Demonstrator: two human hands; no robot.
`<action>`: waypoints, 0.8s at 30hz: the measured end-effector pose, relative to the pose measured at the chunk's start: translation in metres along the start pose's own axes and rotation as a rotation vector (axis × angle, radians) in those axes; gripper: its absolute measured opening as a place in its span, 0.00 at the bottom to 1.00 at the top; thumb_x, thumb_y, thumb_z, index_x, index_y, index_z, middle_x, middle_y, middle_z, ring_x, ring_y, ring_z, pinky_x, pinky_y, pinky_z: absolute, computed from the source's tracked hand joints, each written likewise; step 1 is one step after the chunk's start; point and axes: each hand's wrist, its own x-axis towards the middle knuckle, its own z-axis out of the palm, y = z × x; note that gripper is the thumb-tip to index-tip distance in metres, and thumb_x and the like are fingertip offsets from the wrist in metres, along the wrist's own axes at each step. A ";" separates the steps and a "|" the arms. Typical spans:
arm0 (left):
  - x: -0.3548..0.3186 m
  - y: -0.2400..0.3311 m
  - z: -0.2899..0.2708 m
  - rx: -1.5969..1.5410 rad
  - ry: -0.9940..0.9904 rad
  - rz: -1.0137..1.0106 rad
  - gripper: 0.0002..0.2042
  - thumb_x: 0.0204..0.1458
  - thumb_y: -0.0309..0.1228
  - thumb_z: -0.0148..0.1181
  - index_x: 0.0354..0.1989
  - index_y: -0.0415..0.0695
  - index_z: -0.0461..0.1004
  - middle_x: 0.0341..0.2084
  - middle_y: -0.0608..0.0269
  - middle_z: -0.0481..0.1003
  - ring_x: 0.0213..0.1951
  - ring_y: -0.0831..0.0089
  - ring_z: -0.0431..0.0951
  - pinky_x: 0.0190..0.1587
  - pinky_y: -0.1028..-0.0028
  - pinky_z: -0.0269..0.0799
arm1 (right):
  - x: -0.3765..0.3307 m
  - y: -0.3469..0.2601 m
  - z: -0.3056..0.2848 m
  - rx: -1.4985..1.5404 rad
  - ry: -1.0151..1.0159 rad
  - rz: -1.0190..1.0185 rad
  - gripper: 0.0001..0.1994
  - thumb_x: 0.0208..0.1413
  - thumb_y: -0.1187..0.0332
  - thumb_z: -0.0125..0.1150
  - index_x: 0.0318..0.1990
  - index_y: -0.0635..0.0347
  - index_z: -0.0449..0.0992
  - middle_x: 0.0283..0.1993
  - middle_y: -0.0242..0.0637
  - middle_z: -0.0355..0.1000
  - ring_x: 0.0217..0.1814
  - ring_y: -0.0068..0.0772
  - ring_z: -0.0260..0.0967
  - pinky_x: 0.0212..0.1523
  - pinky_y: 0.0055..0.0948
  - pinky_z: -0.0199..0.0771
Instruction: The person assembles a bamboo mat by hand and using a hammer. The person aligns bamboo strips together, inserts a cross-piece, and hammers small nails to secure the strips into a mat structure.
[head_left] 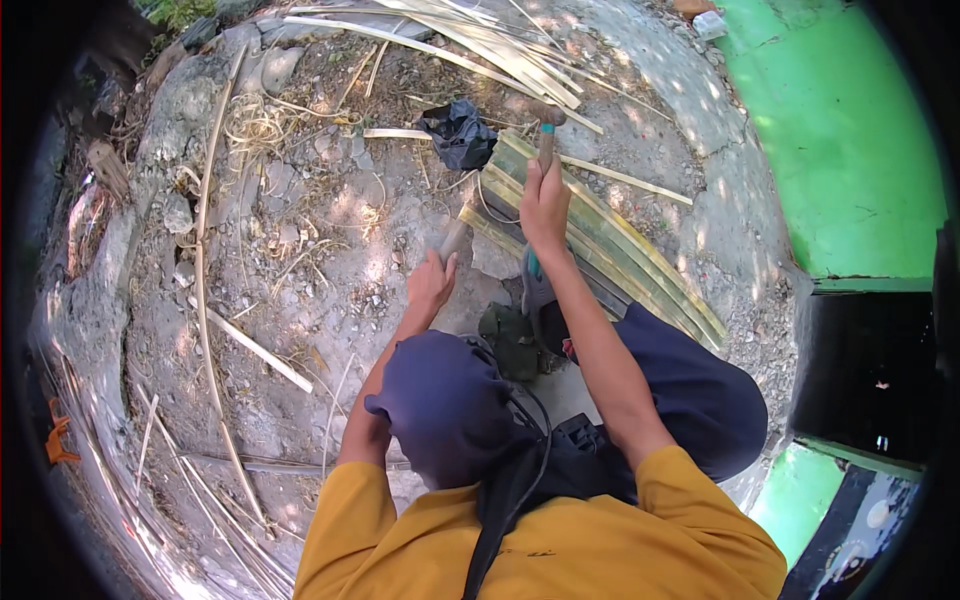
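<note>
Right hand (546,208) clenched around a wooden-handled tool (546,145), a worker in a mustard shirt (640,550) squats over stony ground in dappled sunlight. The tool carries a teal band and a rounded brown end, both beyond the fingers; its full shape is hard to make out. The left hand (430,284), lower and to the left, curls around a pale grey blunt piece (455,239), whose kind cannot be told from here. Its far end points toward the near end of the flat green-yellow slats (620,245), which lie side by side on the ground beneath the right hand and slant down toward the right knee (700,400) in dark blue trousers. Whether the tool touches the slats cannot be told. Just beyond the slats' upper left end sits a crumpled black plastic bag (458,135). Farther out, a loose heap of pale strips (490,45) spreads across the top of the scene. A long thin strip (203,220) runs down the left side, and a bright green painted surface (840,140) borders the right.
</note>
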 end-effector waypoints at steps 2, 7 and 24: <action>0.019 0.007 -0.008 -0.010 0.000 -0.028 0.30 0.66 0.59 0.51 0.46 0.36 0.66 0.33 0.32 0.81 0.38 0.37 0.84 0.41 0.44 0.78 | 0.072 -0.017 -0.037 -0.130 -0.043 -0.139 0.16 0.73 0.57 0.50 0.45 0.65 0.69 0.23 0.59 0.70 0.29 0.68 0.73 0.30 0.58 0.66; 0.075 0.009 -0.027 -0.207 -0.082 0.063 0.32 0.63 0.60 0.53 0.47 0.34 0.72 0.40 0.29 0.80 0.47 0.34 0.81 0.52 0.46 0.75 | 0.209 -0.025 -0.167 -0.541 -0.252 -0.401 0.18 0.71 0.53 0.53 0.45 0.62 0.74 0.29 0.55 0.74 0.34 0.60 0.75 0.37 0.53 0.70; 0.154 0.062 -0.193 0.615 -0.294 0.180 0.26 0.62 0.53 0.60 0.46 0.37 0.75 0.45 0.39 0.81 0.51 0.43 0.81 0.54 0.50 0.76 | -0.224 0.263 -0.392 -0.559 -0.837 0.351 0.13 0.57 0.56 0.67 0.43 0.53 0.81 0.39 0.41 0.80 0.44 0.51 0.79 0.43 0.48 0.76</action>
